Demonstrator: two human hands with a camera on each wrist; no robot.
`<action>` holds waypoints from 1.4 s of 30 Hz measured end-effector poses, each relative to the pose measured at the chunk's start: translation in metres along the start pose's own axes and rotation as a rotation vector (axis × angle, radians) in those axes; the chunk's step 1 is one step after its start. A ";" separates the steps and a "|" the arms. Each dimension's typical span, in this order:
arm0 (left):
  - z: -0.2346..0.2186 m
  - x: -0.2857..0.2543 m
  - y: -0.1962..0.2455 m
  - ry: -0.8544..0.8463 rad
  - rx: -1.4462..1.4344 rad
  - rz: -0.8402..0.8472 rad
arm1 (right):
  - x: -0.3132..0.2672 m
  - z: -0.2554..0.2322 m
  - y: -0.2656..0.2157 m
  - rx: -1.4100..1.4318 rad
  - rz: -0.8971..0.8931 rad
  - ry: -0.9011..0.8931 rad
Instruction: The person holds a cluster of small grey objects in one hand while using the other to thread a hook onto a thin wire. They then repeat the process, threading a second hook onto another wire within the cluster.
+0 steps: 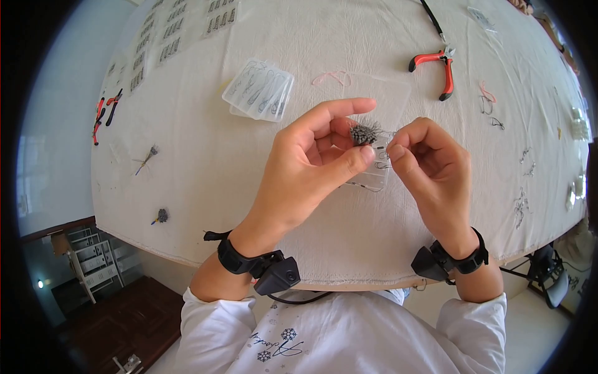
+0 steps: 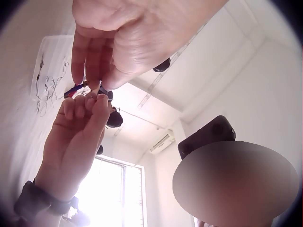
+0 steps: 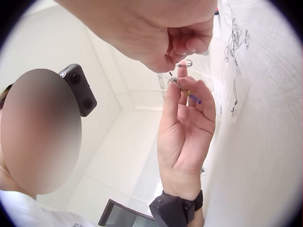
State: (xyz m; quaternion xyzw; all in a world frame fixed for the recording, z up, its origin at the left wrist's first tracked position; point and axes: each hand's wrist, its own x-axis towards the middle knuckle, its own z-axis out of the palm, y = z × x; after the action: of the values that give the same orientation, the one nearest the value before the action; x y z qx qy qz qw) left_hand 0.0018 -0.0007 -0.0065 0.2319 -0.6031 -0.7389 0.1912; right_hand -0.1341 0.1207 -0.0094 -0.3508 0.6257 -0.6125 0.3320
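In the head view the left hand (image 1: 317,156) grips a bundle of thin wires with dark grey tips (image 1: 364,133) between thumb and fingers, its index finger extended above. Close on its right, the right hand (image 1: 433,168) pinches a small wire piece with thumb and index finger. The right wrist view shows a thin looped wire (image 3: 185,64) at the right hand's fingertips (image 3: 171,65), and a blue and yellow end (image 3: 195,98) of the bundle beside the left hand (image 3: 187,137). Beneath both hands lies a clear plastic tray (image 1: 392,93) holding small wire loops, partly hidden.
Stacked clear cases (image 1: 258,89) lie left of the tray. Red-handled pliers (image 1: 445,59) are at the upper right, smaller pliers (image 1: 113,107) at the far left. Two small bundles (image 1: 162,215) rest on the left of the cloth, loose wire pieces (image 1: 521,207) on the right.
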 end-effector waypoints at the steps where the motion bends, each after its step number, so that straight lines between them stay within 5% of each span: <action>1: -0.001 0.001 0.000 -0.023 0.011 -0.027 | 0.000 0.000 0.000 0.009 0.004 -0.007; 9: 0.004 0.000 0.001 -0.055 -0.084 -0.060 | 0.000 0.000 0.003 0.013 0.006 -0.031; 12: 0.003 0.001 -0.009 -0.054 0.027 0.096 | 0.000 0.001 0.003 0.015 0.023 -0.046; 42: 0.000 0.000 0.000 -0.098 -0.072 -0.114 | -0.001 0.000 0.002 -0.011 0.023 -0.057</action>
State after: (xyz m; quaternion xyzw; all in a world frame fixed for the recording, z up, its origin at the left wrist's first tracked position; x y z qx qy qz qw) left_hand 0.0015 -0.0003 -0.0066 0.2225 -0.5707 -0.7801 0.1274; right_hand -0.1338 0.1213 -0.0111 -0.3629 0.6233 -0.5949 0.3550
